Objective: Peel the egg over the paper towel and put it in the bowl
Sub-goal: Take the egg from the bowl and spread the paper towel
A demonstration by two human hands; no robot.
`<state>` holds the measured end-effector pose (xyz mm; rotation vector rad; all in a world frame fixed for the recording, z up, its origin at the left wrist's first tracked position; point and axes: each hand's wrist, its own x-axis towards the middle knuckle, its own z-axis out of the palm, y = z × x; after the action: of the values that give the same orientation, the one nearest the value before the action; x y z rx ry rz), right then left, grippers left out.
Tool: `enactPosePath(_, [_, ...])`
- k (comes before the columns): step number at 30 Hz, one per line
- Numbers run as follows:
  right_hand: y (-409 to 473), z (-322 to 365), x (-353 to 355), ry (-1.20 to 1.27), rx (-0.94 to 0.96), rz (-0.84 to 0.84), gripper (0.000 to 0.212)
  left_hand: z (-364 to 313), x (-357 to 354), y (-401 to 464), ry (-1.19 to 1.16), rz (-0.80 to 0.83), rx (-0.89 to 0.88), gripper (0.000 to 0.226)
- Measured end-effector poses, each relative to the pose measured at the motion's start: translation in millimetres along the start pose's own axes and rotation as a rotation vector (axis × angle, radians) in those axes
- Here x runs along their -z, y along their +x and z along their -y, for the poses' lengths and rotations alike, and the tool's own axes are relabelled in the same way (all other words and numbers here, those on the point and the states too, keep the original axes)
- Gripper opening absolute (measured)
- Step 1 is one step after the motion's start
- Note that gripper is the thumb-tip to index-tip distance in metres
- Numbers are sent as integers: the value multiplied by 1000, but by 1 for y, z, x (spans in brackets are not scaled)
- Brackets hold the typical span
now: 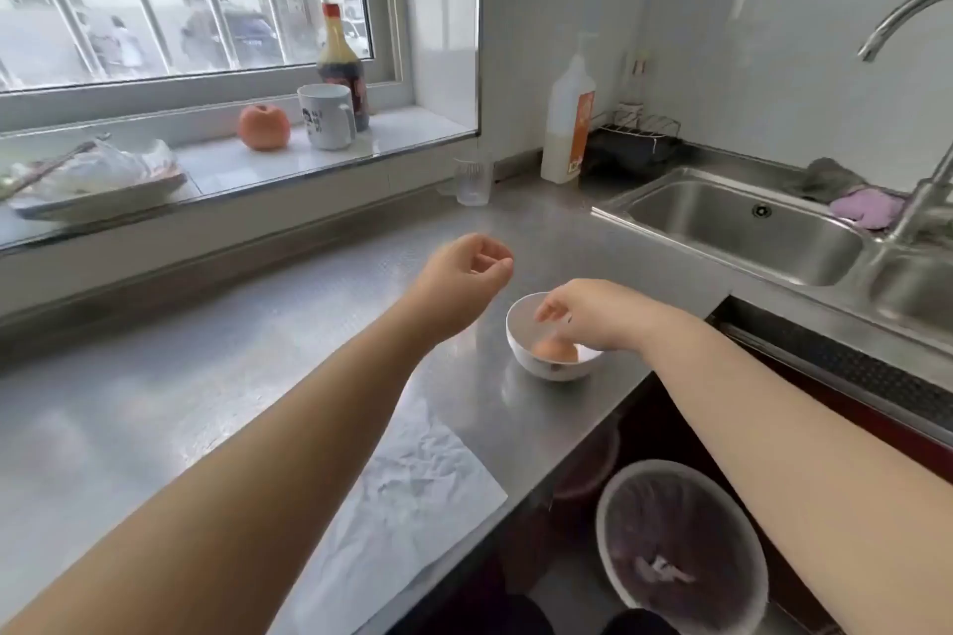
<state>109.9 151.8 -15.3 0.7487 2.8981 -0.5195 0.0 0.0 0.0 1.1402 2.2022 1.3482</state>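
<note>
- The right hand (588, 320) reaches into the white bowl (521, 325) on the steel desk (206, 351), fingers down at a brown egg (553, 351) lying in the bowl's bottom.
- Motion blur hides the fingertips, so I cannot tell whether this grip has closed on the egg.
- The left hand (466, 281) hovers beyond the bowl, loosely curled, grasping nothing.
- 1 crumpled paper towel (412, 505) lies flat near the desk's front edge.
</note>
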Motion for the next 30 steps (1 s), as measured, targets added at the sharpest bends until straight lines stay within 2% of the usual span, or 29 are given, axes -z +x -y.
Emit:
enactPosePath(3, [-4,10,-13,-149,-6,52,38,15,10,-29,-32,-17,15,16])
enactPosePath(7, [2,18,-20,-209,-41,61,33,35,21,-69,-70,-61,46,15])
enactPosePath(10, [6,18,-21,-213,-51,58,13,47,27,-95,-79,-93,56,17])
enactPosePath(13, [8,13,-23,-159,-65,57,22,59,31,-114,-72,-111,61,20])
enactPosePath(17, [-5,15,-25,16,-133,-42,26,70,35,-132,-50,-121,69,20])
enactPosePath(20, [-18,24,-20,186,-177,-282,19,74,39,-141,-1,-118,54,18])
enactPosePath(22, [-31,36,-14,378,-89,-419,29,76,42,-147,28,-127,24,20])
enactPosePath(24, [-50,59,-20,549,24,-421,34,80,44,-153,52,-109,-6,27])
enactPosePath(27, [-76,100,-58,767,152,-261,24,87,44,-163,79,-43,-38,48])
enactPosePath(30, [-85,126,-105,965,131,-253,25,94,43,-170,117,-34,-57,63])
